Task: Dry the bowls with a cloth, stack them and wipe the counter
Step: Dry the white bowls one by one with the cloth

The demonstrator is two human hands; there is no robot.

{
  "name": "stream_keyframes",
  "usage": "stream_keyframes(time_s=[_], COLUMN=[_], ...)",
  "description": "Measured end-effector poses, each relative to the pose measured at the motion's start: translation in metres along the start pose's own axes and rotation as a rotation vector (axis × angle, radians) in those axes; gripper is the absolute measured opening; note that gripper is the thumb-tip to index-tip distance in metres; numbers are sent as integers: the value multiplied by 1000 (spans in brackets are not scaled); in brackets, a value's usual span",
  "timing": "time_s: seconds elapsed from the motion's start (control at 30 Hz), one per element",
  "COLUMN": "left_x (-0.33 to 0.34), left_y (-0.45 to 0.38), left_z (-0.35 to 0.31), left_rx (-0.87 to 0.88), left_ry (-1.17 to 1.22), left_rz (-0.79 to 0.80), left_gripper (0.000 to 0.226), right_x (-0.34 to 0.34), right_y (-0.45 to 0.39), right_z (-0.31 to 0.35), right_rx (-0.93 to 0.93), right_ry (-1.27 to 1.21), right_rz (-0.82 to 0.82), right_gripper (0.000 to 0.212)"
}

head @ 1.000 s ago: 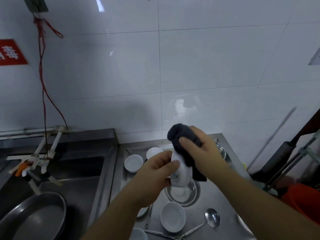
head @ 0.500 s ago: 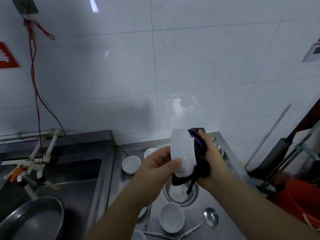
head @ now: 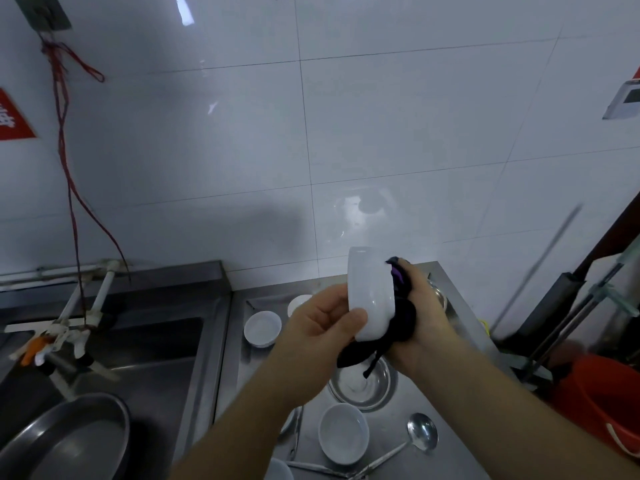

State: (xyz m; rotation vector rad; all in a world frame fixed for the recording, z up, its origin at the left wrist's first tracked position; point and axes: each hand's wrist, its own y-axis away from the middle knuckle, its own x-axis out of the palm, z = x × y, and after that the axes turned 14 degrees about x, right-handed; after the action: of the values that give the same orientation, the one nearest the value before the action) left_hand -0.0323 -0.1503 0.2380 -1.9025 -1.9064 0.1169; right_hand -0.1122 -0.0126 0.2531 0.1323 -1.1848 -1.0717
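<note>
My left hand grips a white bowl held on edge above the steel counter. My right hand presses a dark cloth into the bowl's far side; a loose end of the cloth hangs below. More white bowls rest on the counter: one at the back left, one partly hidden behind my left hand, one near the front.
A steel bowl sits under my hands, a ladle to the front right. A sink with a large steel basin and a tap lies left. A red bucket stands right.
The cloth has shifted from over the top of the bowl to its right side, so the bowl's white outside now faces me. Both hands stay in about the same place.
</note>
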Motion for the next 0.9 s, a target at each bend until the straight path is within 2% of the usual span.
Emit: stream_keyframes(time_s=[0.17, 0.27, 0.33, 0.4, 0.47, 0.63, 0.73, 0.9], left_x=[2, -8, -15, -18, -15, -2, 1, -4], left_y=[10, -1, -9, -13, -10, 7, 13, 7], left_z=[13, 6, -2, -4, -3, 14, 28, 30], left_rx=[-31, -110, -176, -190, -147, -37, 13, 109], left_ry=[-51, 86, 172, 146, 111, -206, -566, -941], left_rz=[-15, -80, -100, -72, -30, 78, 132, 261], left_gripper=[33, 42, 48, 45, 40, 33, 32, 14], right_x=[0, 3, 5, 7, 8, 1, -2, -7], right_y=[-1, 0, 0, 0, 1, 0, -1, -6], right_z=[-1, 7, 11, 10, 7, -1, 0, 3], right_rx=[-13, -46, -49, -31, 2, 63, 72, -24], right_ry=[8, 54, 79, 76, 42, -64, -62, -8], right_rz=[-27, -43, -47, -44, -19, 4, -3, -63], right_gripper=[39, 38, 48, 51, 44, 36, 39, 27])
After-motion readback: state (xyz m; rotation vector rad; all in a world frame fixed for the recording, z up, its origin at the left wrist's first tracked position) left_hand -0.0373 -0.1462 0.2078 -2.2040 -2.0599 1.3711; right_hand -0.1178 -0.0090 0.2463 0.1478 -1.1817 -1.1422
